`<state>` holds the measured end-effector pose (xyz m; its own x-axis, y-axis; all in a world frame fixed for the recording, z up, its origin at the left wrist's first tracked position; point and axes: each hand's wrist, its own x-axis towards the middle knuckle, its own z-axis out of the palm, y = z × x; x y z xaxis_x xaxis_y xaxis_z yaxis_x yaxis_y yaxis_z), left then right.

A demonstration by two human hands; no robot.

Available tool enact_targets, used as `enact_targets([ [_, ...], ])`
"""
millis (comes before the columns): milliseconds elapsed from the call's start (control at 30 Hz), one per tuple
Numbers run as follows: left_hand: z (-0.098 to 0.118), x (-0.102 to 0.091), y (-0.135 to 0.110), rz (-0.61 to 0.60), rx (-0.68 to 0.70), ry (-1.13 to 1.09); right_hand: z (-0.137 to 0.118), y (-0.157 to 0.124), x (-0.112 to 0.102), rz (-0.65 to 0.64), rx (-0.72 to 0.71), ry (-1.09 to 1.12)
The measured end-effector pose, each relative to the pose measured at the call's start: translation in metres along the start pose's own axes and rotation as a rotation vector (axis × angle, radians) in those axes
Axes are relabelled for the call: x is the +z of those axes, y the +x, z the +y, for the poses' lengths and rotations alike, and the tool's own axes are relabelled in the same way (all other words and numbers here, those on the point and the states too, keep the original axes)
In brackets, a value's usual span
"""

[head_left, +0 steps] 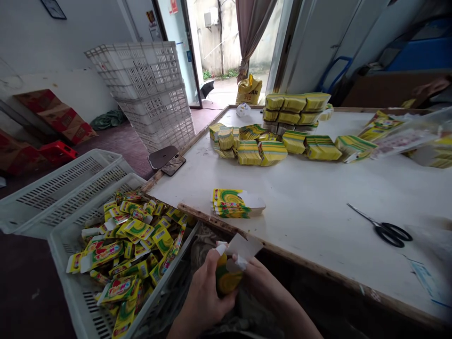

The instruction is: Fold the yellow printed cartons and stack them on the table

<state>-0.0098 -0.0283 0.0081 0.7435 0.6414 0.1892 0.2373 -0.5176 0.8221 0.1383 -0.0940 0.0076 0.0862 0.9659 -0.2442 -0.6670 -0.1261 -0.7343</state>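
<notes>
Just below the table's front edge, a small yellow carton (226, 281) with a raised white flap is held between both hands. The fingers of my left hand (205, 292) are wrapped round its left side. My right hand (261, 282) grips it at the upper right, by the flap. White coverings show on some fingertips. On the table just beyond lies a small stack of flat yellow and green cartons (229, 203), their white flaps pointing right. At my left, a pale plastic crate (63, 282) holds many folded yellow cartons (122, 252).
Bundles of flat cartons (271, 153) are stacked across the table (300, 197). Black-handled scissors (391, 234) lie at the right, a phone (173, 165) at the left edge. White crates (151, 84) stand stacked on the floor. A co-worker's hand (432, 87) shows at far right.
</notes>
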Motion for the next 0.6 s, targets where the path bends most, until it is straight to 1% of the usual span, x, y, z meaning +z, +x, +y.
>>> enact_targets([
  [100, 0.000, -0.002, 0.002, -0.027, 0.064, 0.057, -0.001, -0.001, 0.001, -0.038, 0.013, -0.013],
  [200, 0.000, -0.002, 0.004, -0.060, 0.069, 0.094, 0.000, -0.002, -0.002, -0.069, 0.030, -0.043],
  [333, 0.003, -0.002, 0.007, -0.077, 0.052, 0.110, 0.003, -0.001, -0.006, -0.022, 0.019, -0.171],
  [400, 0.005, -0.004, 0.009, -0.096, 0.010, 0.100, 0.004, -0.002, -0.006, 0.020, -0.040, -0.299],
  [467, 0.006, -0.005, 0.010, -0.131, -0.043, 0.081, 0.003, -0.004, -0.006, 0.028, -0.138, -0.463],
  [600, 0.000, -0.001, 0.010, -0.204, -0.118, 0.012, 0.005, -0.007, -0.003, -0.069, -0.332, -0.844],
])
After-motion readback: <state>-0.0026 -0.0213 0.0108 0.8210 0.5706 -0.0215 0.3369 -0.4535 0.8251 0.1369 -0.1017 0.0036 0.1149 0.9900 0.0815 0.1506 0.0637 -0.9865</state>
